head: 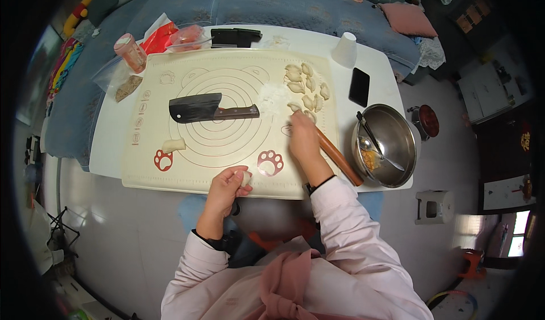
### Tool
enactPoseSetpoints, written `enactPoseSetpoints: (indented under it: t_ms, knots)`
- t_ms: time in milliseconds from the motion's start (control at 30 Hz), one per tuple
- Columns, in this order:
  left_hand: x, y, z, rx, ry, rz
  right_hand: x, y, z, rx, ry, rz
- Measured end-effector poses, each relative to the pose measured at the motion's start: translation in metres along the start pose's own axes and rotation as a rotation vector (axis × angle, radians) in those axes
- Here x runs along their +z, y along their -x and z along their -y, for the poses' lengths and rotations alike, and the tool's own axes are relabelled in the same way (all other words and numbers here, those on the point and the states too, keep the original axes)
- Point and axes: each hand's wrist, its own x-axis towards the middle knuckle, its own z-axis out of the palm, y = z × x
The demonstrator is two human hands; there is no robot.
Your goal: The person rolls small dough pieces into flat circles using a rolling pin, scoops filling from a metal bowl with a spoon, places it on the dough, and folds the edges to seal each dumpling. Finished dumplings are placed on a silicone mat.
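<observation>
A small pale piece of dough [245, 178], possibly a folded dumpling, is pinched in the fingers of my left hand [223, 189] at the front edge of the pastry mat [204, 179]. My right hand [304, 136] reaches over the mat's right side, fingertips down at the near end of a group of dumplings [294, 75]. Whether those fingers grip a dumpling is hidden. Beside my right wrist a wooden rolling pin [340, 157] slants towards the front right. A cleaver [196, 108] with a wooden handle lies mid-mat. Nearer the left paw print rests a short dough log [173, 145].
At the right stand a steel bowl [396, 137] with some filling, a spoon and chopsticks, a black phone [359, 87] and white cups [345, 51]. A lidded jar [130, 54], bags [127, 88] and a black object [235, 37] line the back and left. Flour [274, 98] dusts the mat.
</observation>
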Motion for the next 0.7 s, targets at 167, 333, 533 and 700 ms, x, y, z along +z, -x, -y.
enactPoseSetpoints:
  t_ms: [167,333,533,700]
  knots:
    - [0.006,0.009,-0.004,-0.004,0.096,0.038,0.041,-0.034,0.009,0.141,-0.047,0.536]
    - [0.003,0.005,-0.001,-0.009,0.157,0.013,0.018,0.016,0.02,0.012,-0.079,0.637]
    - [0.023,-0.002,0.01,-0.031,0.153,0.075,-0.034,0.089,0.022,0.121,-0.048,0.601]
    - [0.048,-0.016,0.023,-0.065,0.09,0.037,-0.027,0.082,0.019,-0.044,-0.067,0.571]
